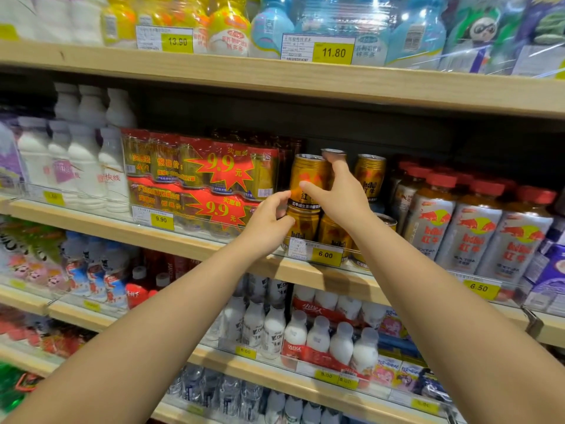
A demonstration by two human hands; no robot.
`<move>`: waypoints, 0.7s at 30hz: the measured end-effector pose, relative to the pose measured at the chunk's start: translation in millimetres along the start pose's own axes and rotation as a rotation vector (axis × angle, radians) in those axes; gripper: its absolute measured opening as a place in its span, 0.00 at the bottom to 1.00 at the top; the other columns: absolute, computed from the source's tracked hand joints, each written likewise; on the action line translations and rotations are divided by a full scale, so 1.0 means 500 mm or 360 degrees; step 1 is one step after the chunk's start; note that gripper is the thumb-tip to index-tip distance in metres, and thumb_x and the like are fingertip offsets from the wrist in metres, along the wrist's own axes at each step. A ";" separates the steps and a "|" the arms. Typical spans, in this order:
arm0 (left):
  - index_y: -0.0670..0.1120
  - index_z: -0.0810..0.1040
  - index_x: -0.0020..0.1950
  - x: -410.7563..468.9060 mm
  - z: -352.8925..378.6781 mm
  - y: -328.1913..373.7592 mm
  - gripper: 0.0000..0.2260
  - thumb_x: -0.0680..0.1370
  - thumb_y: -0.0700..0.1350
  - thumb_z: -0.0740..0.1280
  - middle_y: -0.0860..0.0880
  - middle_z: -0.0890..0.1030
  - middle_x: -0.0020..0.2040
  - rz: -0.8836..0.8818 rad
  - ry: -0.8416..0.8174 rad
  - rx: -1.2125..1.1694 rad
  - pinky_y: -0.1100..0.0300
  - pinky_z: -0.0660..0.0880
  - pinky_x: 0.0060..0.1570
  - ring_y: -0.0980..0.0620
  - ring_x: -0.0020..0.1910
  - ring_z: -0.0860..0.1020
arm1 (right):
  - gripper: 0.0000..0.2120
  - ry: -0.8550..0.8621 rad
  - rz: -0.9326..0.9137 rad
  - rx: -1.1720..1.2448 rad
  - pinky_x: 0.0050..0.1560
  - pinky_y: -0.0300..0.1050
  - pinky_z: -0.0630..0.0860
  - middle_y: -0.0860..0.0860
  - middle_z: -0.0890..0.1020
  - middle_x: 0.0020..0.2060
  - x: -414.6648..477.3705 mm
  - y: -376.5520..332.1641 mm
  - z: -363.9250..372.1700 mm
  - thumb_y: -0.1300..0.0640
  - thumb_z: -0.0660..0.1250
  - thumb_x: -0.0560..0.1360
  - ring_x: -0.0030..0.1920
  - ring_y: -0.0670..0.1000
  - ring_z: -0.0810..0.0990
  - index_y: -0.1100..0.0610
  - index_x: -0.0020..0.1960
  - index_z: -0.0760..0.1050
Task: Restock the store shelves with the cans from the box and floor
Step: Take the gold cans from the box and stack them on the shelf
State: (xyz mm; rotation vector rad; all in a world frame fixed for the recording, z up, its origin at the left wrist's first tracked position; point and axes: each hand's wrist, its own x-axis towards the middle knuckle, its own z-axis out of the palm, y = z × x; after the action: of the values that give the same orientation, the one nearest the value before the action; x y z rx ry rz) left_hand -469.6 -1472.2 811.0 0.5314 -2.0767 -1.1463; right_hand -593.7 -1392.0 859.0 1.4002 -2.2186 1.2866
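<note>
Gripping the upper gold can (306,174) with the right hand (339,194) — thumb on label. Touching its base with the curled left hand (269,218); hold unclear.

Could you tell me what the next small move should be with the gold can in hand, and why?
Probably settle the upper gold can squarely onto the lower gold can, then let go. The right hand grips it and the left hand pinches its base; it stands upright, seemingly a little right of the can beneath.
</note>
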 end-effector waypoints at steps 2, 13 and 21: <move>0.49 0.61 0.74 -0.002 0.001 0.003 0.24 0.78 0.38 0.60 0.48 0.66 0.73 -0.0014 0.0014 0.0003 0.57 0.63 0.66 0.52 0.70 0.66 | 0.34 0.0036 0.0021 -0.0018 0.47 0.44 0.75 0.52 0.75 0.61 -0.015 -0.005 0.002 0.44 0.69 0.72 0.55 0.51 0.75 0.50 0.72 0.57; 0.50 0.78 0.43 -0.172 -0.001 -0.084 0.08 0.75 0.37 0.65 0.49 0.82 0.44 -0.0213 0.0374 -0.0773 0.65 0.76 0.38 0.58 0.38 0.81 | 0.12 0.0642 -0.0051 0.0773 0.34 0.33 0.68 0.40 0.73 0.34 -0.296 0.028 0.080 0.59 0.66 0.72 0.33 0.40 0.71 0.42 0.43 0.69; 0.47 0.75 0.40 -0.351 0.101 -0.345 0.10 0.75 0.33 0.64 0.50 0.79 0.38 -0.0886 -0.0059 -0.0592 0.67 0.73 0.33 0.55 0.35 0.77 | 0.12 0.0233 0.0724 0.0867 0.32 0.31 0.67 0.45 0.70 0.30 -0.584 0.174 0.254 0.65 0.67 0.73 0.29 0.39 0.68 0.49 0.42 0.70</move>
State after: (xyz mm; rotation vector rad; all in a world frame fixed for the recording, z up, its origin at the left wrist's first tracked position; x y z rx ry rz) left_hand -385.1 -1422.4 579.5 0.9372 -1.7218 -1.8219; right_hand -480.3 -1293.3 565.2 0.9045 -2.2573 2.1973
